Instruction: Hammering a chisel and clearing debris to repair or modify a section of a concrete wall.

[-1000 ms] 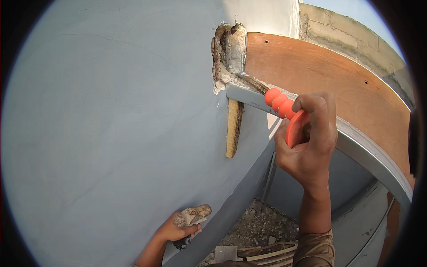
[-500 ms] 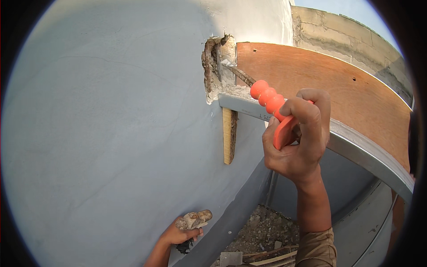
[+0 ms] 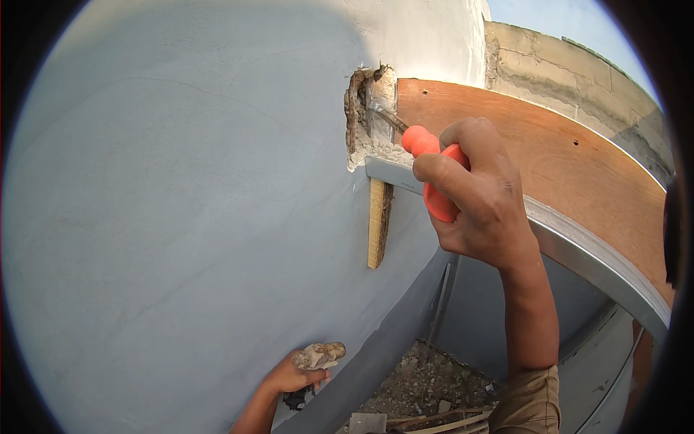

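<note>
Head view. Right forearm rises steeply from the lower edge, khaki sleeve [image 3: 528, 405] bunched toward the elbow. Right hand [image 3: 481, 195] sits above the metal channel [image 3: 394, 174], back of hand toward the camera, fingers curled closed about the orange-red grip and guard of a chisel [image 3: 415, 138]. Chisel slants up and left; its tip is at the right part of a broken-out hole [image 3: 357, 108] in the grey-blue wall [image 3: 181, 217], beside the end of a brown wooden panel [image 3: 528, 141]. Whether tip touches: cannot tell.

Left forearm leans up and right, low in view. Left hand [image 3: 288, 377] is close to the wall, closed round a crusted, brownish object [image 3: 319, 354] jutting out above the thumb; its kind is unclear. Pale wooden wedge [image 3: 377, 224] hangs below the channel end. Writing: faint marking on the channel, too small to read.
</note>
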The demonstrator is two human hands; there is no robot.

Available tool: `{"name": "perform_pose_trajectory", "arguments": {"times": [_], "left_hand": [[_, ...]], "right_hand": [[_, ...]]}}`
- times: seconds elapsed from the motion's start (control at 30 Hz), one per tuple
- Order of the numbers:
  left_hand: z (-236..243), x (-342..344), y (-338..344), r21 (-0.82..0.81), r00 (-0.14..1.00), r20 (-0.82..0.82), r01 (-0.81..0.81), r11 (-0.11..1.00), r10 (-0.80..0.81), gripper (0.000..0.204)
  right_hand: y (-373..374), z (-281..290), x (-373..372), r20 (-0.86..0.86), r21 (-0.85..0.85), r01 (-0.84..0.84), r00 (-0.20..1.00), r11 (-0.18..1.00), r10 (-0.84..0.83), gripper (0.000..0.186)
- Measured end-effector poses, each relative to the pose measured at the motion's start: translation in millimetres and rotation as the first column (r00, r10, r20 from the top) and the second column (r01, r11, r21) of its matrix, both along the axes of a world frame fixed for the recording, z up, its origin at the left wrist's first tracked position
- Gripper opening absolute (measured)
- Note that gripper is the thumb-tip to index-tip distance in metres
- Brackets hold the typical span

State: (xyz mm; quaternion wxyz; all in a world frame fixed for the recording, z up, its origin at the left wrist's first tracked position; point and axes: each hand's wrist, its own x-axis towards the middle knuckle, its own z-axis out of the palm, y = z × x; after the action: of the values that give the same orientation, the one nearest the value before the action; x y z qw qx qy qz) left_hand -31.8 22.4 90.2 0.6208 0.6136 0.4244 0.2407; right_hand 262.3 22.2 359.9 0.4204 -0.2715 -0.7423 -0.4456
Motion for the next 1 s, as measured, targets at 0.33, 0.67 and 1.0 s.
{"name": "perform_pose_trajectory", "arguments": {"times": [0.33, 0.67, 1.0], "left_hand": [[-43, 1, -6, -0.024, 0.989, 0.119, -0.082, 0.996, 0.084, 0.03], [-117, -5, -2, -0.222, 0.974, 0.112, -0.169, 0.96, 0.198, 0.029], [-149, -3, -40, -0.276, 0.933, 0.039, -0.334, 0.901, 0.358, 0.016]], "right_hand": [[-23, 10, 14, -0.273, -0.201, -0.242, 0.944, 0.949, 0.183, 0.037], [36, 27, -5, -0.431, -0.147, -0.258, 0.886, 0.955, 0.173, 0.03], [46, 7, 11, -0.411, -0.249, -0.096, 0.912, 0.964, -0.015, 0.032]]}}
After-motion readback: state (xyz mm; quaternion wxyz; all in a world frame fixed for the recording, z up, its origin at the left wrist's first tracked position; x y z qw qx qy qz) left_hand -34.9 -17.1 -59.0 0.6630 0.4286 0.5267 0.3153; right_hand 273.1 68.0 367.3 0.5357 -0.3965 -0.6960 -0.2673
